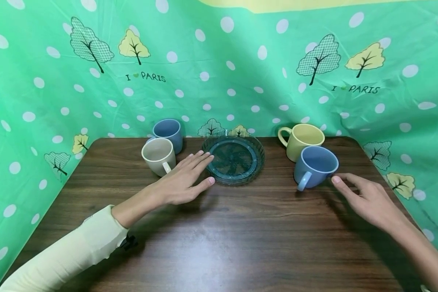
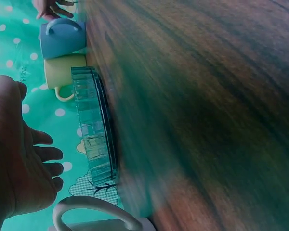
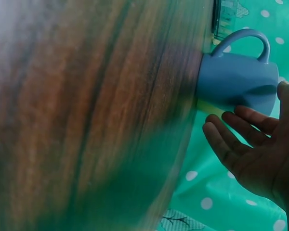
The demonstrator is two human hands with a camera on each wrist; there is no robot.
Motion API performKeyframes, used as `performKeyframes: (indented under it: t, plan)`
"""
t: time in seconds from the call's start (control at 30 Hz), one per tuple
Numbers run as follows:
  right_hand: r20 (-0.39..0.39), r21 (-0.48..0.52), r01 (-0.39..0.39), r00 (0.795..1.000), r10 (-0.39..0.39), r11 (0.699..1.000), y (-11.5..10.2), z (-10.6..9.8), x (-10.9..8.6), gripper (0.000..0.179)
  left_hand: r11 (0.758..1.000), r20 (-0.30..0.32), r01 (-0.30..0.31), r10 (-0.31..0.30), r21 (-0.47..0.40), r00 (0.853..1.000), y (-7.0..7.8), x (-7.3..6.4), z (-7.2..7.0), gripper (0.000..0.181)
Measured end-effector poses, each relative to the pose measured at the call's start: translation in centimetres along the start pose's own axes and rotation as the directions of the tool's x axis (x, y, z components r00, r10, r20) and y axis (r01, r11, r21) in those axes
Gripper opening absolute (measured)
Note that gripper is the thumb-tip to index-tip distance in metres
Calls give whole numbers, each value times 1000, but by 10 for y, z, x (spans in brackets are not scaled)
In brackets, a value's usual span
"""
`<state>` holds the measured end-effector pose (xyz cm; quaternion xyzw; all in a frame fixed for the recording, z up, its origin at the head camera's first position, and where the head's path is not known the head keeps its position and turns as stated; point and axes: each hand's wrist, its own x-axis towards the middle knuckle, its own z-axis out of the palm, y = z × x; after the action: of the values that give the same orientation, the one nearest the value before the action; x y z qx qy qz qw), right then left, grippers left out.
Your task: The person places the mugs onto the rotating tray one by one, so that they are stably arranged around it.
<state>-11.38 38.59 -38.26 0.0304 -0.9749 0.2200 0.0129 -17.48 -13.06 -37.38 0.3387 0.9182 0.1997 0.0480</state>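
Observation:
A round dish of clear bluish-green glass (image 1: 235,178) sits at the back middle of the table. My left hand (image 1: 180,180) hovers at its left side, fingers straight and spread, holding nothing. Just behind that hand stands a white mug (image 1: 157,156), its handle partly covered by the wrist. On the right, my right hand (image 1: 368,200) is beside a blue mug (image 1: 315,166), fingertips close to its right wall, fingers loosely bent. In the right wrist view the palm faces this blue mug (image 3: 236,79), with the fingers spread.
Behind the white mug is another blue mug (image 1: 168,134). A yellow mug (image 1: 303,140) stands right behind the right-hand blue mug. The dark wooden table (image 1: 241,243) meets a green dotted cloth (image 1: 219,73) at the back and sides.

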Motion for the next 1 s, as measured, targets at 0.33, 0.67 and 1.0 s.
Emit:
performKeyframes:
  t: [0.33,0.67,1.0]
  plan:
    - [96,18,-26,995,24,999,0,2,-3,68,999,0,-33,33,36,999,-4,1,7,73]
    - [123,111,11,992,-24,994,-9,11,-7,53,999,21,-27,27,33,999,-2,-1,12,74]
    - [187,254,22,980,-71,967,-18,18,-8,52,999,35,-36,35,26,999,-3,-5,17,73]
